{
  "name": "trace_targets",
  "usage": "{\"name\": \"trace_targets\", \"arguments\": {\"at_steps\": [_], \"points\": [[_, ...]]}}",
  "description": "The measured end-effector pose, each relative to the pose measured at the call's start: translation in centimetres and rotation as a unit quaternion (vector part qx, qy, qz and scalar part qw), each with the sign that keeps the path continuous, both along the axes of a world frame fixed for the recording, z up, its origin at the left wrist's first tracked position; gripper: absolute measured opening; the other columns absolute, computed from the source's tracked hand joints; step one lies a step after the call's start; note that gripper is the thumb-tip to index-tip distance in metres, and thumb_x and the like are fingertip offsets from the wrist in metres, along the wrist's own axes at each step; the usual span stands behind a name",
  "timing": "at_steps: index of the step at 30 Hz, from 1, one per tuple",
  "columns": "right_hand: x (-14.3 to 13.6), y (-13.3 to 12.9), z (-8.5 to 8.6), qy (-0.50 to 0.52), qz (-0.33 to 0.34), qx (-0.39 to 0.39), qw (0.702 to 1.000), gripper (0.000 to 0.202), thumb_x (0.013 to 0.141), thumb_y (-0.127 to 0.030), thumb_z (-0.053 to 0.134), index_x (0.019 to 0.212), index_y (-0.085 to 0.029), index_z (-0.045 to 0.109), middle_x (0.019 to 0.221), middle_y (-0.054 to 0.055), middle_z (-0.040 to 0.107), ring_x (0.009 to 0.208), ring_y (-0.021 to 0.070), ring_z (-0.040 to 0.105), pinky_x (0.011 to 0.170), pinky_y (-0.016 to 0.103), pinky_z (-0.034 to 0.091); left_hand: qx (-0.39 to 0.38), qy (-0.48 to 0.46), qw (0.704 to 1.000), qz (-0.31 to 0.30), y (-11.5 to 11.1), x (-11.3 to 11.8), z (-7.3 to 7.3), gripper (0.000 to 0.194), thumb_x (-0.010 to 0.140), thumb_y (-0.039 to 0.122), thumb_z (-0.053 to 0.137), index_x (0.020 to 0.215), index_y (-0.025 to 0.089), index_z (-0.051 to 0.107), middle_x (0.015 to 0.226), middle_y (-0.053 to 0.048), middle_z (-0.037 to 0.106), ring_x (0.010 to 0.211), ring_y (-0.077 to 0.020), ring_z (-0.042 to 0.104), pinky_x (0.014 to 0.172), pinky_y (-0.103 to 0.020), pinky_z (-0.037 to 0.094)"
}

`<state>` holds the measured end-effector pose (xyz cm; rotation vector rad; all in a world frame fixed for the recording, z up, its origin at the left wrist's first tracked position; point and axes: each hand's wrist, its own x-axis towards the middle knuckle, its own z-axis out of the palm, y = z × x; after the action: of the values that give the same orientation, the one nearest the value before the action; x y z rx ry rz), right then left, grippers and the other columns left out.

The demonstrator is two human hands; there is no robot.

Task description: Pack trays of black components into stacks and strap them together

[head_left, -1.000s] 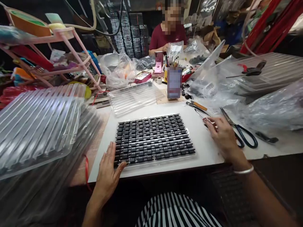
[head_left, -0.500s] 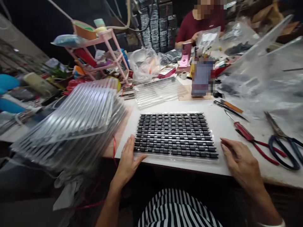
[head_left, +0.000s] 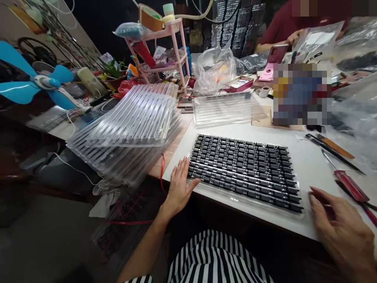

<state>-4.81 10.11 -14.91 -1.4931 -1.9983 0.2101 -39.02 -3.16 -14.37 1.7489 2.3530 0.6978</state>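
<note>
A clear plastic tray lies on the white tabletop, filled with rows of small black electronic modules. My left hand rests at the tray's left edge, fingers stretched out and thumb apart along its near corner. On the other side, my right hand is at the tabletop just right of the tray, its fingers loosely bent and nothing visible in it. A small gap shows between that hand and the tray.
Stacked clear ribbed trays stand at the left, another clear tray behind. A pink rack, blue fan, red-handled screwdriver and black tweezers surround the work area. A person in a maroon shirt sits opposite.
The view has swung left, so the tray and both hands appear farther right and the fan is in full view. Both hands keep nearly the same places beside the filled tray.
</note>
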Motion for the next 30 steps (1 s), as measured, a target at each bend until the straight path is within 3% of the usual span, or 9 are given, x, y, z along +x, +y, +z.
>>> {"name": "trace_targets", "arguments": {"at_steps": [4,9,13,19,25,30], "points": [[0.1,-0.1,-0.1,-0.005,0.007,0.015,1.000,0.036,0.087,-0.047,0.044,0.109,-0.025,0.061,0.101,0.008,0.065,0.093,0.0295,0.061,0.079,0.044,0.051,0.033,-0.015,0.998,0.053,0.8,0.8,-0.1,0.067,0.094,0.053,0.029,0.149,0.018,0.013,0.153,-0.014,0.022,0.143,-0.0246,0.013,0.114,-0.050,0.018],[0.2,0.0,-0.1,0.002,0.018,0.031,0.999,0.033,0.088,-0.046,0.044,0.106,-0.026,0.061,0.100,0.008,0.065,0.091,0.0297,0.061,0.078,0.044,0.051,0.005,0.056,0.998,0.028,1.6,1.4,-0.4,0.076,0.089,0.060,0.035,0.146,0.012,0.023,0.153,-0.019,0.018,0.143,-0.0294,0.007,0.113,-0.053,0.017],[0.2,0.1,-0.2,0.000,0.023,0.035,0.999,0.033,0.088,-0.046,0.043,0.106,-0.026,0.061,0.100,0.008,0.065,0.092,0.0301,0.061,0.084,0.046,0.050,-0.008,0.018,1.000,0.010,1.2,0.8,-0.1,0.073,0.091,0.058,0.031,0.148,0.013,0.017,0.154,-0.017,0.017,0.143,-0.0263,0.007,0.114,-0.051,0.017],[0.4,0.1,-0.2,-0.010,0.021,0.024,0.999,0.032,0.088,-0.047,0.041,0.105,-0.027,0.060,0.100,0.007,0.065,0.090,0.0299,0.062,0.077,0.045,0.051,0.004,0.003,1.000,0.014,0.3,0.4,0.1,0.073,0.092,0.055,0.034,0.149,0.016,0.012,0.153,-0.016,0.023,0.143,-0.0264,0.010,0.114,-0.052,0.018],[0.3,0.1,-0.1,-0.003,0.021,0.022,1.000,0.033,0.088,-0.047,0.042,0.104,-0.026,0.061,0.100,0.007,0.065,0.092,0.0294,0.062,0.079,0.044,0.050,0.037,0.036,0.997,0.051,1.3,1.6,-0.4,0.077,0.089,0.058,0.037,0.148,0.013,0.015,0.152,-0.018,0.024,0.143,-0.0287,0.011,0.113,-0.052,0.018],[0.2,0.2,0.0,0.018,0.022,0.013,1.000,0.041,0.086,-0.052,0.041,0.102,-0.022,0.064,0.098,0.007,0.066,0.090,0.0287,0.062,0.086,0.045,0.049,0.008,0.020,0.999,0.036,1.8,1.8,0.1,0.086,0.083,0.065,0.043,0.148,0.014,0.017,0.152,-0.018,0.022,0.143,-0.0301,0.012,0.113,-0.053,0.017]]}}
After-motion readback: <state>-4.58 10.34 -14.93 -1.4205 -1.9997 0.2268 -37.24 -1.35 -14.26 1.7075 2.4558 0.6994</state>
